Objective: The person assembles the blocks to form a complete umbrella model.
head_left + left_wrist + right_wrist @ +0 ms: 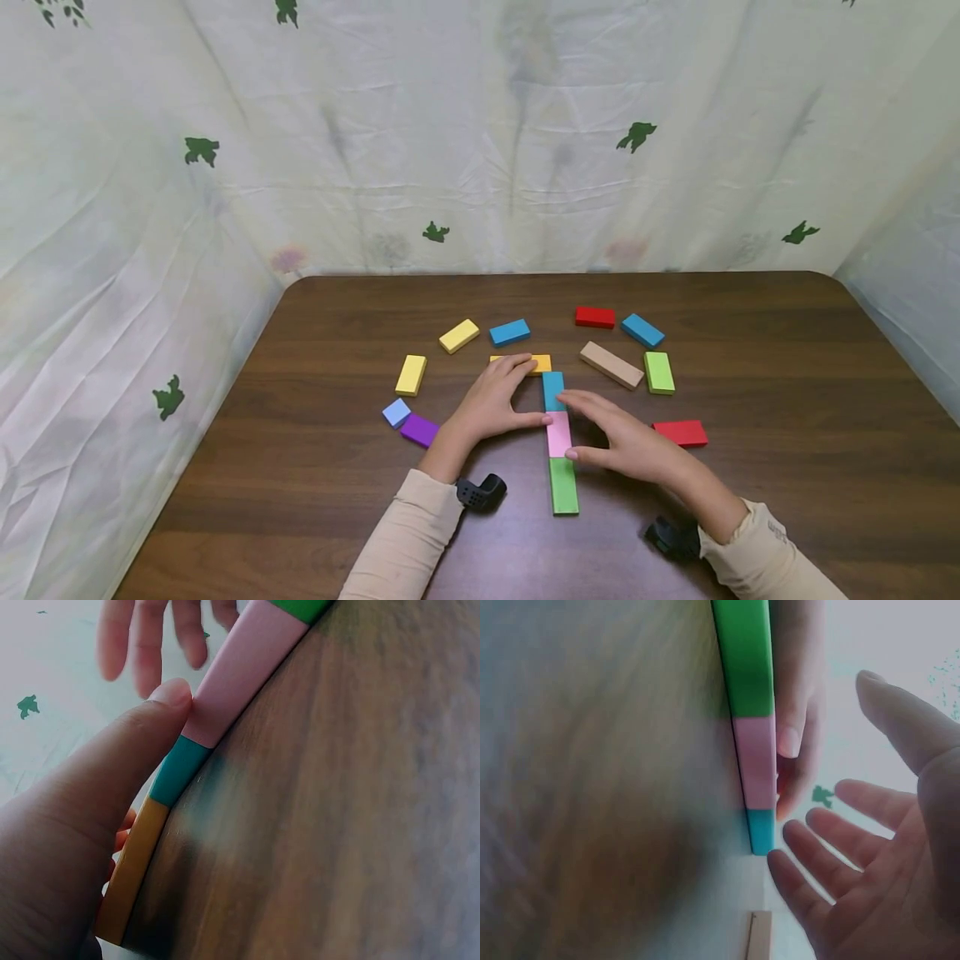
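A column of flat blocks runs toward me on the table: a blue block (552,390) at the far end, a pink block (558,435) in the middle and a green block (563,487) nearest. An orange block (542,364) lies crosswise at the far end, partly hidden by my left hand (491,403). That hand's fingertips rest at the orange block, and its thumb (169,697) reaches the pink block's left side. My right hand (628,440) spreads along the column's right side, fingers straight, index fingertip by the blue block and thumb beside the pink one.
Left of the column lie yellow blocks (411,375), a blue block (509,332), a light blue block (396,412) and a purple block (419,430). To the right are red blocks (681,432), a tan block (611,365), a lime block (659,372) and another blue block (642,330).
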`<state>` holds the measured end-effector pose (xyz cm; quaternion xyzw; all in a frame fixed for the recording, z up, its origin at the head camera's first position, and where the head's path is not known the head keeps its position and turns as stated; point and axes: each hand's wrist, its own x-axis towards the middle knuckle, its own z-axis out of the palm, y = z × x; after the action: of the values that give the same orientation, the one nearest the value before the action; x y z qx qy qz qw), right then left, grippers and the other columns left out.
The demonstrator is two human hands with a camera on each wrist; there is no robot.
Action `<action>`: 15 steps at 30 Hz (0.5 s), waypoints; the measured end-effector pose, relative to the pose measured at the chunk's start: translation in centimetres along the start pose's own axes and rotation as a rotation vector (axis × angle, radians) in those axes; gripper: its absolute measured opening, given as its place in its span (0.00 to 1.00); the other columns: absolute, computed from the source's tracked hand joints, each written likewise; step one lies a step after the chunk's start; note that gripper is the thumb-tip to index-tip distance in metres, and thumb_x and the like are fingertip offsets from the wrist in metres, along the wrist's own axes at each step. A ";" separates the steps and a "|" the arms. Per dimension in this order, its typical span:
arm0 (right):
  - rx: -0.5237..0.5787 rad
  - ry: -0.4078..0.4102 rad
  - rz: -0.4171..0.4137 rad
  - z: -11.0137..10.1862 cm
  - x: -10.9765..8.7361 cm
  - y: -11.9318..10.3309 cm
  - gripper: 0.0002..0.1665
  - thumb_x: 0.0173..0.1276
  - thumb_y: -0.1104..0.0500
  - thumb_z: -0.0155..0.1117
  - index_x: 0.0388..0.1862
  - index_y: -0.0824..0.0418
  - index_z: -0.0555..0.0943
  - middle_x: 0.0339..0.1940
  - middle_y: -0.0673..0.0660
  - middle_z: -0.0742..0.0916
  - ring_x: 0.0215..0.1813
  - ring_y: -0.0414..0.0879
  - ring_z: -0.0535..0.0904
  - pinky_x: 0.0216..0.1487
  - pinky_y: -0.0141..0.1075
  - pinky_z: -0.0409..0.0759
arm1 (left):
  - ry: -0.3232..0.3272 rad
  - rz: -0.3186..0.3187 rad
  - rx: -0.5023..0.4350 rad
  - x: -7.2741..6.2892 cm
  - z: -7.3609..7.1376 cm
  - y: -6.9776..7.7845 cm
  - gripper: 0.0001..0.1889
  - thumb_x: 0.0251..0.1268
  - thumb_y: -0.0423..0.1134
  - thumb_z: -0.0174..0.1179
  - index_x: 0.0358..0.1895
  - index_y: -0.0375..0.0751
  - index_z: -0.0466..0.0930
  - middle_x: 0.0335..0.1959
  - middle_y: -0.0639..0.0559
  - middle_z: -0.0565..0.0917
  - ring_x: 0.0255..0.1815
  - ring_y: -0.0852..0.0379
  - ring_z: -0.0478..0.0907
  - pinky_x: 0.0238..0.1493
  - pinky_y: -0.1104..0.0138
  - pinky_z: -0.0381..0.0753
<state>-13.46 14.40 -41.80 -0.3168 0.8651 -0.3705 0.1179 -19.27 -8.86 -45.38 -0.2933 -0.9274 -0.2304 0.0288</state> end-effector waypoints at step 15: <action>-0.085 0.158 -0.067 -1.5 1.0 -0.2 0.42 0.56 0.49 0.66 0.66 0.61 0.62 0.63 0.56 0.69 0.63 0.51 0.62 0.57 0.50 0.64 | -0.013 -0.013 0.009 0.0 -0.1 0.0 0.46 0.43 0.69 0.58 0.64 0.44 0.63 0.64 0.52 0.62 0.64 0.54 0.55 0.62 0.60 0.56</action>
<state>-14.77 14.50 -40.59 -0.3200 0.8757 -0.3607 0.0234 -19.23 -8.88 -45.31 -0.2888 -0.9305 -0.2244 0.0224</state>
